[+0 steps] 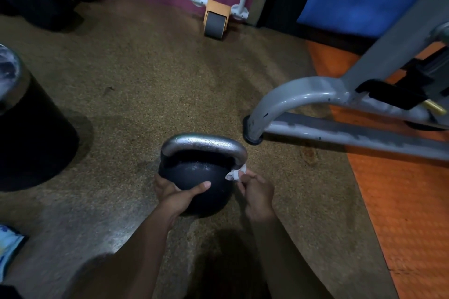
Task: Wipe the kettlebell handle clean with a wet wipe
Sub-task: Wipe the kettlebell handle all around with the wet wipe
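Low on the speckled floor (145,80), the black kettlebell (194,177) is steadied by the left hand (177,195), curled round its body. A crumpled wet wipe (234,173) is pinched by the right hand (257,193) against the handle (204,144) base. Left of both grips, a lined black bin (31,133) is seen, its contents indiscernible.

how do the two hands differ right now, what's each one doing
The left hand cups the kettlebell's dark round body, thumb spread across it; the right hand pinches a small white wet wipe. The left hand steadies the ball, while the right hand presses the wipe against the handle's right base. Both hands are bare.
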